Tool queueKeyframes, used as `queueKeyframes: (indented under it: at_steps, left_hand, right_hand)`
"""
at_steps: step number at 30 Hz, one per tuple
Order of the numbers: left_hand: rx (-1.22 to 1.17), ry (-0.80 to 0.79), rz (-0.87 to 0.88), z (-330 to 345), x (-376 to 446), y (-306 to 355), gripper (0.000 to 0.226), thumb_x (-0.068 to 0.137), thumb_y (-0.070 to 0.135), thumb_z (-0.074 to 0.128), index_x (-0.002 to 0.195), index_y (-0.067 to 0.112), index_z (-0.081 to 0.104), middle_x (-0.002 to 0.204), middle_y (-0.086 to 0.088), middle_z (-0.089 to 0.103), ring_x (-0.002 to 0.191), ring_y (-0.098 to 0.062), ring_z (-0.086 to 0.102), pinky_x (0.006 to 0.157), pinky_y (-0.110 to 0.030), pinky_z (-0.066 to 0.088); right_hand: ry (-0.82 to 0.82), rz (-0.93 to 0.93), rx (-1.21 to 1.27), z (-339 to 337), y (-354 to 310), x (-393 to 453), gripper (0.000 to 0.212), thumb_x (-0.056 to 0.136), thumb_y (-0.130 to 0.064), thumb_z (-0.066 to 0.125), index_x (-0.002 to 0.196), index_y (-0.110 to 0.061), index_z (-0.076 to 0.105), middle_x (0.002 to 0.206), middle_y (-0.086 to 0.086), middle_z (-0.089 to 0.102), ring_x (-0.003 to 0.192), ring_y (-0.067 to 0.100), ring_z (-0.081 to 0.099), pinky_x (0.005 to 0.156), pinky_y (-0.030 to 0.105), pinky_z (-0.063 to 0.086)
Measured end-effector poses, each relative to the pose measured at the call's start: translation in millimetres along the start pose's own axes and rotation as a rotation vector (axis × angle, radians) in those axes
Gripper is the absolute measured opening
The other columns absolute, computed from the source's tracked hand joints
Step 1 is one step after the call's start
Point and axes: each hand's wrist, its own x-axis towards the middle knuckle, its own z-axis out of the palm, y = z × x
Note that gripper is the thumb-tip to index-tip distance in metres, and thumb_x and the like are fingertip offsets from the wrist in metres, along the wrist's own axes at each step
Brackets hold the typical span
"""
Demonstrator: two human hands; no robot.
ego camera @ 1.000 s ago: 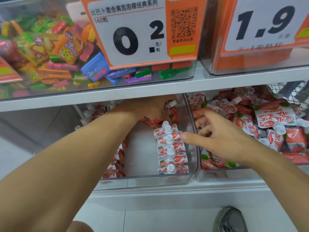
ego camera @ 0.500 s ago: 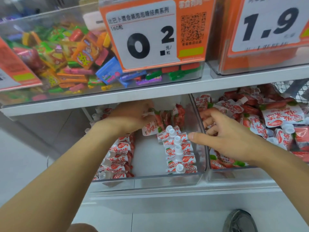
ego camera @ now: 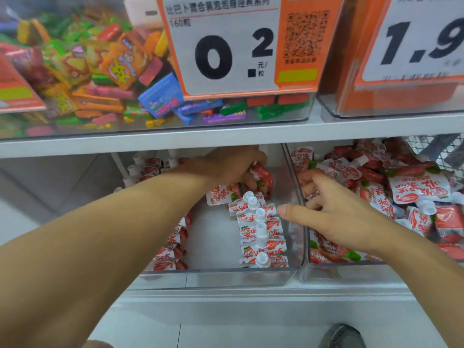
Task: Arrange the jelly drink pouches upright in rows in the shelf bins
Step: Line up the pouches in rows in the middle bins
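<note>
The left hand (ego camera: 231, 167) reaches deep into the clear bin (ego camera: 221, 275), fingers curled round a bunch of red jelly pouches (ego camera: 261, 177). The right hand (ego camera: 334, 212) rests on the bin's side wall, fingers spread loose, holding nothing. A neat row of pouches (ego camera: 261, 232) stands upright. Candy fills the box (ego camera: 100, 79) on the white shelf (ego camera: 226, 136) above.
</note>
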Motion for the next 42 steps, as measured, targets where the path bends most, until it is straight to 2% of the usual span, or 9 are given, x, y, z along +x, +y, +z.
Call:
queueKeyframes:
  at_steps: [7,17,20,22,24,30,34,37,42]
  left_hand:
    - [-0.048,0.118,-0.053,-3.3,-43.2,-6.1,0.033,0.087,0.042,0.065,0.099,0.017,0.049,0.085,-0.001,0.057,0.078,-0.020,0.054,0.062,-0.031,0.040]
    - [-0.192,0.287,-0.229,-22.8,-69.4,2.2,0.055,0.091,0.054,0.051,0.132,0.017,0.046,0.093,0.006,0.057,0.090,-0.016,0.055,0.079,-0.020,0.038]
    - [-0.104,0.351,-0.262,-24.7,-70.7,7.1,0.051,0.093,0.055,0.047,0.124,0.014,0.051,0.076,0.011,0.049,0.076,-0.011,0.048,0.071,-0.017,0.031]
    - [-0.005,0.379,-0.222,-24.3,-70.0,8.3,0.052,0.092,0.057,0.046,0.121,0.014,0.053,0.089,0.003,0.059,0.084,-0.017,0.056,0.074,-0.022,0.038]
    - [0.012,0.343,-0.187,-23.5,-67.5,5.9,0.049,0.089,0.058,0.050,0.118,0.019,0.056,0.103,0.002,0.062,0.095,-0.019,0.058,0.077,-0.024,0.041]
    - [-0.084,0.067,-0.086,-25.1,-52.8,18.0,0.033,0.083,0.047,0.068,0.103,0.023,0.060,0.097,0.004,0.061,0.088,-0.016,0.058,0.070,-0.029,0.046]
    - [-0.285,-0.139,-0.175,-38.8,-55.7,15.9,0.042,0.074,0.066,0.065,0.100,0.033,0.069,0.095,0.015,0.068,0.090,-0.007,0.063,0.081,-0.031,0.052]
    - [-0.394,-0.319,-0.253,-42.5,-61.4,17.2,0.034,0.084,0.053,0.063,0.111,0.033,0.068,0.104,0.016,0.067,0.100,-0.007,0.060,0.090,-0.029,0.045]
    - [-0.313,-0.188,-0.240,-15.6,-61.4,37.2,0.046,0.095,0.058,0.038,0.094,0.022,0.067,0.081,0.000,0.062,0.083,-0.023,0.062,0.072,-0.032,0.046]
  right_hand:
    - [0.001,-0.001,-0.029,-0.1,-4.9,-5.9,0.093,0.057,-0.076,0.054,0.137,-0.034,0.034,0.108,-0.023,0.049,0.092,-0.005,0.056,0.065,0.016,0.042]
    - [0.019,0.028,-0.068,0.9,-3.8,-3.2,0.067,0.074,-0.067,0.064,0.126,-0.036,0.036,0.107,-0.024,0.048,0.090,-0.004,0.056,0.067,0.020,0.043]
    - [0.016,0.021,-0.060,1.5,-3.6,-2.9,0.068,0.070,-0.070,0.062,0.122,-0.036,0.036,0.107,-0.022,0.049,0.089,-0.003,0.057,0.066,0.021,0.043]
    - [0.013,0.020,-0.058,1.4,-3.6,-3.4,0.070,0.066,-0.073,0.060,0.121,-0.036,0.036,0.108,-0.021,0.050,0.089,-0.002,0.058,0.066,0.021,0.043]
    - [0.019,0.017,-0.066,1.4,-3.5,-3.4,0.064,0.072,-0.069,0.062,0.120,-0.036,0.037,0.108,-0.021,0.051,0.089,-0.002,0.058,0.067,0.022,0.043]
    - [0.025,0.014,-0.082,2.1,-4.3,-3.2,0.068,0.076,-0.066,0.062,0.131,-0.035,0.037,0.108,-0.023,0.049,0.090,-0.001,0.057,0.069,0.023,0.046]
    - [0.028,0.017,-0.105,1.3,-2.7,-3.5,0.073,0.074,-0.070,0.060,0.133,-0.034,0.037,0.109,-0.023,0.049,0.091,-0.004,0.057,0.067,0.021,0.045]
    - [0.029,0.012,-0.115,-0.3,-2.0,-3.3,0.074,0.073,-0.071,0.059,0.132,-0.033,0.037,0.108,-0.025,0.048,0.091,-0.004,0.056,0.068,0.021,0.045]
    - [0.089,-0.048,-0.118,2.7,-2.4,-5.2,0.068,0.076,-0.067,0.063,0.132,-0.036,0.042,0.122,-0.020,0.050,0.099,-0.006,0.054,0.077,0.017,0.044]
